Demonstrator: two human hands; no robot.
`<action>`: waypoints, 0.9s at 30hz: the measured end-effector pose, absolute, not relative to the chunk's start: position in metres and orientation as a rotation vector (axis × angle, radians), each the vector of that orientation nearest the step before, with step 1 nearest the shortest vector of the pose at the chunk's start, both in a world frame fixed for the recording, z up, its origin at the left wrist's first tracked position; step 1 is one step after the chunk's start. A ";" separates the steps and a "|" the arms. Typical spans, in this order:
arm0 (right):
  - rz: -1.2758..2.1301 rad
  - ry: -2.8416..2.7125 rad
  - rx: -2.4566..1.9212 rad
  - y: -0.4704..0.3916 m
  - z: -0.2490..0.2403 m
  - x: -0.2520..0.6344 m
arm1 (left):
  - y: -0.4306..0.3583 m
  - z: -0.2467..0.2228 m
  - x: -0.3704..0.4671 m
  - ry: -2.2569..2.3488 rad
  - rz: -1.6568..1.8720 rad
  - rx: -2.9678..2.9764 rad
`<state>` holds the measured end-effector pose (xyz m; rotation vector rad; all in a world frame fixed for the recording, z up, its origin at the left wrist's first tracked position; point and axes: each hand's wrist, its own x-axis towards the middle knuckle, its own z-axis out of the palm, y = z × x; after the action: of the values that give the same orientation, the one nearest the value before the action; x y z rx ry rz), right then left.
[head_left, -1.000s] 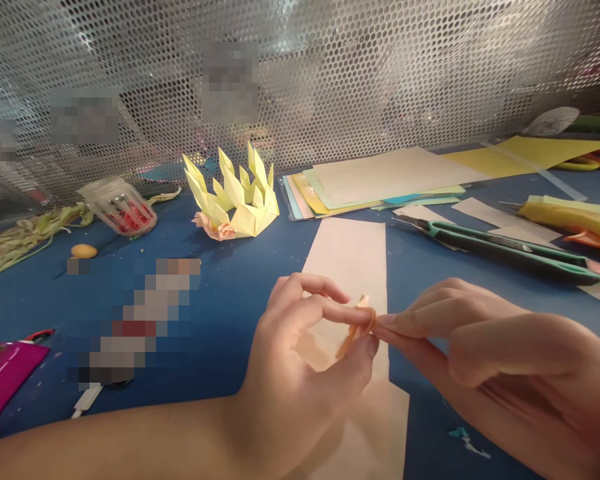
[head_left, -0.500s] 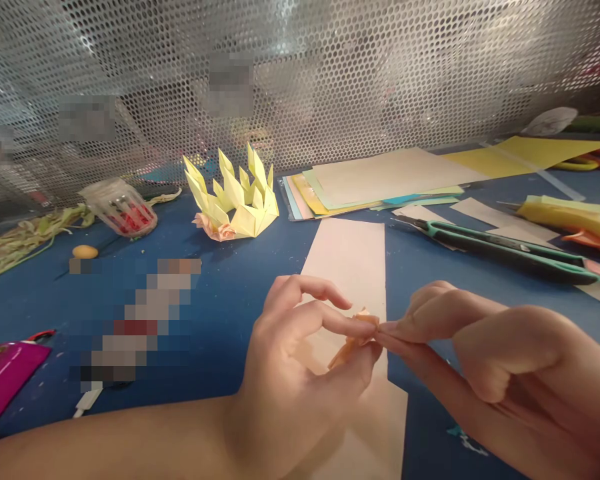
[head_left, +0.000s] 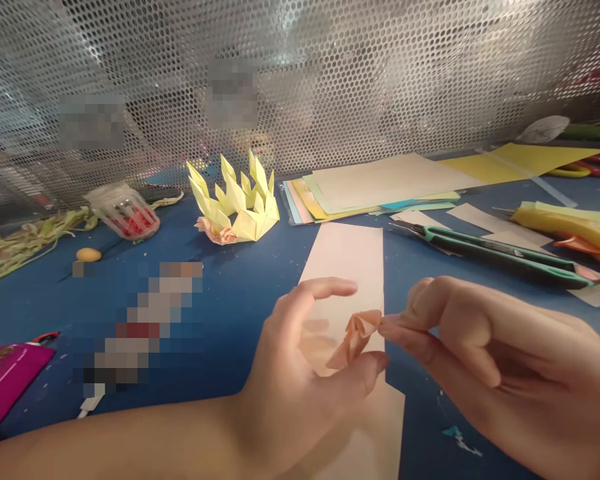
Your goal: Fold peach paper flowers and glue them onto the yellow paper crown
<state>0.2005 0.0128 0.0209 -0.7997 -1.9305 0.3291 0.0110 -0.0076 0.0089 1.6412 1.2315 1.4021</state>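
Two bare hands meet low in the view, over pale pink paper [head_left: 347, 257] on a blue bench [head_left: 220, 320]. The right hand [head_left: 500, 360] is closed in a pinch, thumb and finger gripping the tip of a small folded peach paper piece [head_left: 357, 333]. The left hand [head_left: 300, 380] is loosely open, curved around the piece's other side; whether it touches is unclear. At far left lies a magenta object [head_left: 17, 373], partly cut off.

Farther back, to the right, lie green-and-black snips [head_left: 500, 253] on pale paper scraps. To the left, a clear ribbed jar [head_left: 125, 213] leans, with small red pieces [head_left: 139, 221] in its lower part; its cloudy top makes it hard to tell if it is lidded. Right of it stands a pointed yellow paper ring [head_left: 250, 217], open in the middle, with pink paper flowers [head_left: 220, 233] along its edge. Beyond the pink paper, coloured sheets [head_left: 385, 180] are stacked before a perforated metal screen [head_left: 355, 100].
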 end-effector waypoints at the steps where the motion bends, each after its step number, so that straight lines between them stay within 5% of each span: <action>1: 0.364 -1.908 -0.807 0.014 0.021 0.201 | -0.008 0.008 0.011 1.222 1.341 1.598; 10: 0.992 -1.554 -0.930 0.048 0.029 0.199 | 0.002 0.012 0.008 1.132 1.220 1.333; 27: 0.520 -1.935 -0.965 0.058 0.021 0.206 | 0.011 0.015 0.007 1.037 1.331 1.006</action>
<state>0.2059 0.0577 0.0211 -0.9651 -1.9352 0.5200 0.0073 0.0109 0.0148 1.0056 1.0370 1.3314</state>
